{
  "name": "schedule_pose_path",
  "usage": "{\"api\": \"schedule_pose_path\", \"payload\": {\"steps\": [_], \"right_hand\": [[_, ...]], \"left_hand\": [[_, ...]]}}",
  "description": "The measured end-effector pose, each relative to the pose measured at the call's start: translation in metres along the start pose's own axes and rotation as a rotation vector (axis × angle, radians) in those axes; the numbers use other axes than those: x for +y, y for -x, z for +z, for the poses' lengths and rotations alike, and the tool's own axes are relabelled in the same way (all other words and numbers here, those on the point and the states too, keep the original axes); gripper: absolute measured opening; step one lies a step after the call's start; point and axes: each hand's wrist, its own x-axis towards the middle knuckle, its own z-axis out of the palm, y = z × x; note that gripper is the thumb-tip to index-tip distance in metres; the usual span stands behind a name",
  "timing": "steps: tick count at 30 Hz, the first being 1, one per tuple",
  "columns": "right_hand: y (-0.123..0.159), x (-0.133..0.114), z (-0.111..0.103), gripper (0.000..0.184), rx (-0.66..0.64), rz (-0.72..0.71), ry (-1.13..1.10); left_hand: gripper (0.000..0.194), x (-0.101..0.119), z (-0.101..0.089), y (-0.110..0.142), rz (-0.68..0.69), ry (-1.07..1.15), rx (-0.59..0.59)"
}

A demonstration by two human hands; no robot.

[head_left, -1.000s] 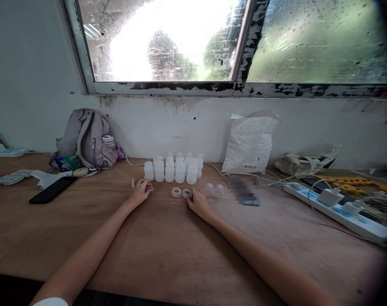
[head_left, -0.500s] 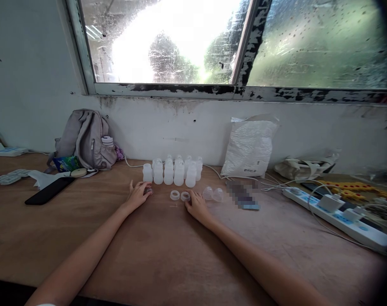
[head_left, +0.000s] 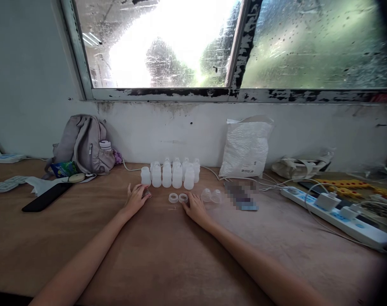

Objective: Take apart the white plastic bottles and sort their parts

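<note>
My left hand (head_left: 136,199) rests on the table with its fingertips closed over a small clear piece (head_left: 148,194), mostly hidden by them. One finger of that hand is raised. My right hand (head_left: 196,209) has its thumb and fingers around the right side of a white bottle collar ring (head_left: 182,197). Another collar ring (head_left: 173,197) lies just left of it. Behind the hands stand several frosted baby bottles (head_left: 167,175) in a group; the leftmost bottle (head_left: 145,175) looks open-topped. Two clear domed caps (head_left: 216,196) sit right of my right hand.
A grey backpack (head_left: 85,144) leans by the wall, with a black flat case (head_left: 46,197) before it. At right are a white plastic bag (head_left: 245,148), a blurred flat item (head_left: 241,195), cables and a long power strip (head_left: 340,217). A cloth bag (head_left: 297,168) lies behind the strip.
The view has shifted slightly, so everything sits a little further left and lower. Both hands stay by the same pieces, with no clear movement of the bottles, rings or caps.
</note>
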Motion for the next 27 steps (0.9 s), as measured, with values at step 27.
{"api": "schedule_pose_path", "payload": {"steps": [27], "right_hand": [[0.003,-0.002,-0.004,0.032,0.015,-0.023,0.008]], "left_hand": [[0.034,0.026,-0.033,-0.072,0.034,-0.054,0.181]]}}
